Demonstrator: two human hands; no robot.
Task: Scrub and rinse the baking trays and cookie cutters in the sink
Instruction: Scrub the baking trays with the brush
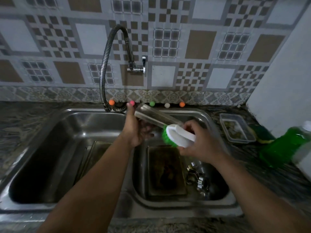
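My left hand [137, 130] holds a shiny metal baking tray [152, 116] tilted above the divide of the double sink [55, 118]. My right hand [200, 145] grips a white scrub brush with green bristles [176, 136], and its bristles press against the tray's lower end. A dark, stained baking tray [165, 170] lies flat in the right basin. Beside it lie several shiny metal cookie cutters [198, 177]. Another tray [94, 157] leans in the left basin, partly hidden by my left forearm.
A flexible faucet hose [104, 64] arcs from the tiled wall down to the sink's back rim. Small coloured balls [152, 103] line the back ledge. On the right counter are a clear plastic container [235, 127] and a green dish soap bottle [282, 145].
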